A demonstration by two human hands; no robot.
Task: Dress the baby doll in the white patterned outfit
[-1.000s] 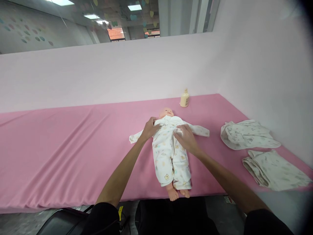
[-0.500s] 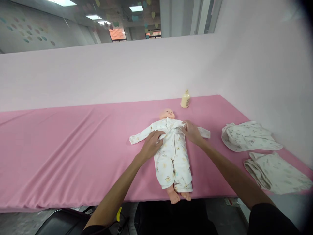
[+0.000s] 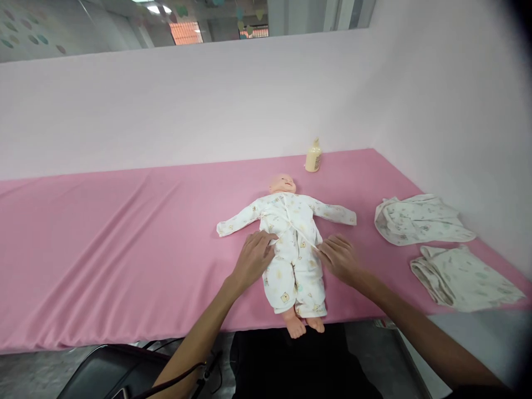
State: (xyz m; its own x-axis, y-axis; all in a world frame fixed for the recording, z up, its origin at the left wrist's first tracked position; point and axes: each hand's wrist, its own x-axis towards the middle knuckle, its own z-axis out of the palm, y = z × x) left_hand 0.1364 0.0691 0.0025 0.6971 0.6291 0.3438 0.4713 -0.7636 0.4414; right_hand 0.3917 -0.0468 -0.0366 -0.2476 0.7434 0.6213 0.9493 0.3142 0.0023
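A baby doll [image 3: 284, 183] lies on its back on the pink-covered table [image 3: 124, 244], dressed in a white printed romper [image 3: 293, 244], with its bare feet at the front edge. My left hand [image 3: 253, 257] lies flat against the romper's left side at waist height. My right hand [image 3: 341, 256] rests at the romper's right side at the same height, its fingertips at the cloth's edge. Neither hand clearly grips anything; the fingers look loosely spread.
A small cream bottle [image 3: 313, 155] stands at the back by the pink wall. Two folded printed cloths [image 3: 419, 220] [image 3: 461, 275] lie at the right. A dark chair [image 3: 116, 371] is below the table's front edge.
Both hands have slid down from the doll's chest to its waist, one on each side. The romper's front now lies closed and smooth, the sleeves spread out.
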